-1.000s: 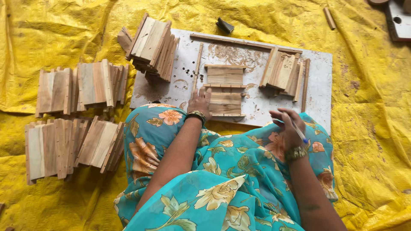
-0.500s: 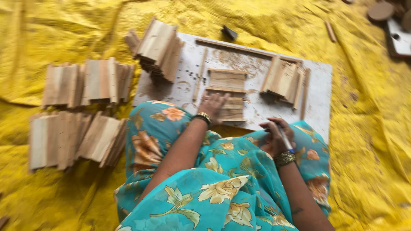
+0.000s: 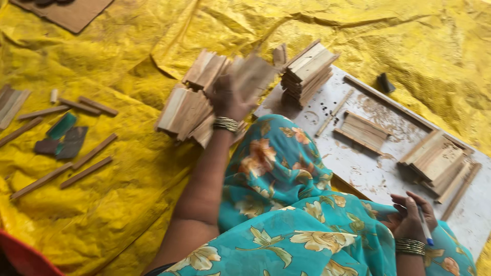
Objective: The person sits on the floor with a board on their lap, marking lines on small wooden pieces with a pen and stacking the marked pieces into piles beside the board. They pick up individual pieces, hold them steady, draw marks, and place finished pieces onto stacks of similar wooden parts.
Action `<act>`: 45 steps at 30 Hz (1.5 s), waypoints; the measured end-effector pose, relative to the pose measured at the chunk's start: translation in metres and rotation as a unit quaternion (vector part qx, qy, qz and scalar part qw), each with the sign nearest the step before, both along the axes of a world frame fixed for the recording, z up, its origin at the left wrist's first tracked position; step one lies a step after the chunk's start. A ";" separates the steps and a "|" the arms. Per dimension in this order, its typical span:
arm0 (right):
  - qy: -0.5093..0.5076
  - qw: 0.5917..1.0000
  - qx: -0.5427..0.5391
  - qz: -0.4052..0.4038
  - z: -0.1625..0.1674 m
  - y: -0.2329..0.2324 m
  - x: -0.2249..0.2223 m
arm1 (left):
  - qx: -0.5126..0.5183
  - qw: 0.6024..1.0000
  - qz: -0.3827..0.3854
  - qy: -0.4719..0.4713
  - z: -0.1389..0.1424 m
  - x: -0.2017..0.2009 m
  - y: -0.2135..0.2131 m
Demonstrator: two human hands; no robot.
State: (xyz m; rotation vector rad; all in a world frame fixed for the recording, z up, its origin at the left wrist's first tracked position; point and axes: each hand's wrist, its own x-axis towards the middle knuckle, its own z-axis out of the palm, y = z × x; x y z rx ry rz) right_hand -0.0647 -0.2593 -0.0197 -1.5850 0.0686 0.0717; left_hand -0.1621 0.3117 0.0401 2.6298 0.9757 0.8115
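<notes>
My left hand [image 3: 228, 101] is stretched out to the left over piles of thin wooden slats [image 3: 186, 110] lying on the yellow sheet. It grips a few slats [image 3: 254, 75], which are blurred and lifted off the pile. My right hand [image 3: 410, 219] rests on my lap in teal flowered cloth and holds a blue pen [image 3: 424, 225] between its fingers. On the white board [image 3: 368, 171] in front of me lies a small panel of joined slats [image 3: 364, 132], which neither hand touches.
A tall slat stack [image 3: 308, 70] stands at the board's left end, another leaning stack [image 3: 439, 162] at its right. Loose wooden sticks [image 3: 86, 172] and dark green pieces [image 3: 61, 138] lie on the yellow sheet [image 3: 128, 204] at left. A brown board [image 3: 71, 13] sits far left.
The view has swung left. My left hand left the slat panel on the board, reached to the left piles and took up a few slats. The right hand stays on my lap with the pen.
</notes>
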 end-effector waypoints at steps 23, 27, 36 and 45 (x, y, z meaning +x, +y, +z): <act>-0.030 0.999 -0.009 0.022 -0.003 -0.001 -0.011 | -0.154 0.953 0.195 0.176 -0.006 -0.177 0.089; -0.021 0.999 -0.003 0.036 0.002 0.001 -0.013 | -0.173 0.944 0.205 0.194 0.001 -0.177 0.087; -0.030 0.999 0.034 0.026 0.001 0.000 -0.011 | -0.113 0.971 0.198 0.076 -0.007 -0.173 0.093; 0.038 0.995 0.088 -0.010 -0.005 0.003 0.008 | -0.361 0.844 -0.167 -0.360 -0.007 -0.075 0.016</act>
